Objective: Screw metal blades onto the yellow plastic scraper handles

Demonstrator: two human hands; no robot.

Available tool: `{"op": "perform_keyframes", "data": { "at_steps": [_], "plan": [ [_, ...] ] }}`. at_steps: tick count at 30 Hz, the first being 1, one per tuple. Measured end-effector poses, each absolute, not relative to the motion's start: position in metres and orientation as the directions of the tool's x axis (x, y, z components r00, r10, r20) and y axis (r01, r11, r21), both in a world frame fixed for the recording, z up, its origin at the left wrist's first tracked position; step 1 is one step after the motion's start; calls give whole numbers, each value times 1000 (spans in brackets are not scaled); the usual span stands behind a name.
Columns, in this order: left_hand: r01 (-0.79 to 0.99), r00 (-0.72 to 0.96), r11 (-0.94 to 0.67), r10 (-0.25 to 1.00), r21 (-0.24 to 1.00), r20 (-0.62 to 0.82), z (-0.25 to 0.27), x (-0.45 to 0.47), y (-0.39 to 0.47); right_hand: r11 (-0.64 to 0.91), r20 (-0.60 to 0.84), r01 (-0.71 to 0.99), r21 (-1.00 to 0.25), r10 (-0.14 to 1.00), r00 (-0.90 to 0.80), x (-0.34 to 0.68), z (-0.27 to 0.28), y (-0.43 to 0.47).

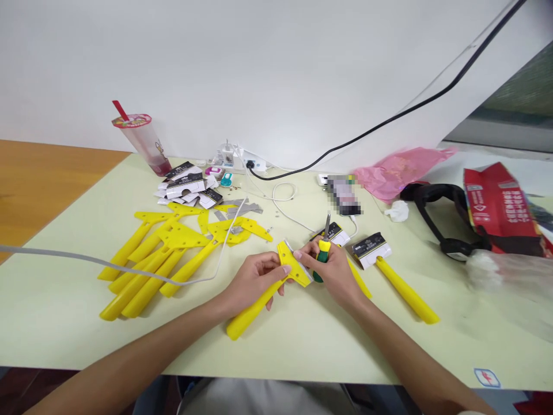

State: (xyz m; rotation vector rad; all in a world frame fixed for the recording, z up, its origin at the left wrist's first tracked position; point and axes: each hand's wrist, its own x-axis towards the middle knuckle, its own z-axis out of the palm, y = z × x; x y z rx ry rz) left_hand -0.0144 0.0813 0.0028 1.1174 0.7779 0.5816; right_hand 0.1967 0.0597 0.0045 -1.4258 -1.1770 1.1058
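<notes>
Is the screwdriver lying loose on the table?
No, the right hand is holding the green-and-yellow screwdriver above the table.

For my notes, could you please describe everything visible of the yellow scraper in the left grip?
The yellow scraper looks plastic, with a long handle, a flared, holed head and a metallic strip along the head's edge. It slants over the table, handle end toward the camera. The left grip holds it near the head; the right grip is beside the strip, contact unclear.
</notes>
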Motion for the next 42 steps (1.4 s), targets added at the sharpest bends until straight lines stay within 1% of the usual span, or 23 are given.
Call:
{"op": "perform_keyframes", "data": {
  "at_steps": [3,6,8,11,13,16,18,20,22,27,31,36,42],
  "plan": [
    [-85,591,375,765,923,-256,2,-16,83,-61,-41,146,-987,990,133,199,9,62],
    [-144,537,423,793,895,-288,1,-17,86,-59,-45,124,-991,993,109,207,15,66],
    [-169,517,437,803,884,-298,1,-17,88,-59,-43,155,-986,993,108,212,19,69],
    [-176,522,441,800,880,-296,1,-16,87,-52,-21,317,-947,995,100,221,27,76],
    [-174,534,445,792,879,-295,0,-15,85,-24,-3,443,-896,999,47,227,35,83],
    [-178,557,465,774,867,-301,-1,-13,81,107,40,637,-763,992,-119,238,52,98],
    [-184,573,482,761,856,-305,-3,-12,79,214,70,713,-668,971,-227,244,63,111],
    [-195,586,499,750,844,-308,-4,-11,80,308,115,727,-614,946,-303,248,73,125],
    [-206,593,524,739,827,-320,-6,-11,81,349,153,725,-594,933,-324,249,80,138],
    [-229,612,570,715,789,-339,-9,-11,83,306,197,756,-579,952,-234,240,89,162],
    [-246,603,578,720,778,-344,-8,-10,83,346,252,705,-619,938,-239,232,85,170],
    [-255,571,594,729,763,-377,-5,-11,82,369,235,673,-641,929,-286,230,73,171],
    [-236,578,584,727,776,-371,-3,-11,81,356,195,685,-635,933,-304,232,65,170]
  ]
}}
